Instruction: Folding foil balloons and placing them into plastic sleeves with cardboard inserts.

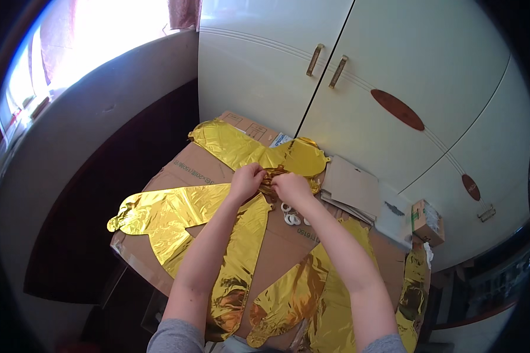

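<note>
A big white cupboard (359,88) stands behind a flat brown cardboard box (282,247); shiny gold foil balloons (176,215) lie flat on it; the left hand (247,179) and the right hand (290,187) both pinch one crinkled gold balloon piece (269,176) in the middle; small white rings (291,216) sit just beside.

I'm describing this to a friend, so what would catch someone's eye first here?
The shiny gold foil balloons, flat and uninflated, spread across a big cardboard box in the middle. At their centre the left hand and right hand pinch crinkled gold foil together. Behind stands a white cupboard with brass handles.
</note>
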`<state>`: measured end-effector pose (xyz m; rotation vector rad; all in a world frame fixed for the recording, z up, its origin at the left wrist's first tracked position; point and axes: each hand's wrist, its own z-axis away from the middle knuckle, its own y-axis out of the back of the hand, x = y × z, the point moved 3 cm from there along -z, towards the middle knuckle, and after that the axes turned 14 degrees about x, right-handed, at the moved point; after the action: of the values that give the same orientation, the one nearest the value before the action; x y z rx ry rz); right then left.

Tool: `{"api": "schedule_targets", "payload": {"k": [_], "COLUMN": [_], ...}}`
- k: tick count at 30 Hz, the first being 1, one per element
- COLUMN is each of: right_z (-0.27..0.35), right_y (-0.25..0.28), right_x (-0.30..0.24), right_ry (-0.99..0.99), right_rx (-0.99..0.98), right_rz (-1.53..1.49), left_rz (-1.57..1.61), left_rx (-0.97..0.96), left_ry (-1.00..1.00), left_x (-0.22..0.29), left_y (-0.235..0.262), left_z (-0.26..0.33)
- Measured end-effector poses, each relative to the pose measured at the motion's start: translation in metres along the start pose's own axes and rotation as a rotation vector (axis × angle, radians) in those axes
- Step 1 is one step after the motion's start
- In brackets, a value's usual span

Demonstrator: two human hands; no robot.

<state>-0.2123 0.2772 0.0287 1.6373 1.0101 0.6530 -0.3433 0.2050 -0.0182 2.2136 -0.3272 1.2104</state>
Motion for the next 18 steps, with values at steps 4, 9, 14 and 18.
{"api": "schedule_targets", "payload": {"k": [4,9,14,18], "right_z": [-0.008,-0.02,-0.022,-0.017], "right_y": [0.009,0.002,-0.008,-0.005], "right_x": [0.006,0.019,0.026,0.021], "right_ry": [-0.145,-0.299,-0.229,-0.128], "right_rx": [0.031,0.012,-0.017,0.078], "right_rz": [-0.213,-0.389,-0.403,-0.301], "left_rz": [-0.002,0.002,0.029,0.04], "left_rx": [-0.032,-0.017,-0.028,-0.08], "left_ry": [0.05,0.039,0.072,0.071], "left_x": [0.002,0.002,0.003,0.009], "left_y": [0.001,0.0,0.002,0.006], "left_z": [0.0,-0.001,-0.001,0.002]}}
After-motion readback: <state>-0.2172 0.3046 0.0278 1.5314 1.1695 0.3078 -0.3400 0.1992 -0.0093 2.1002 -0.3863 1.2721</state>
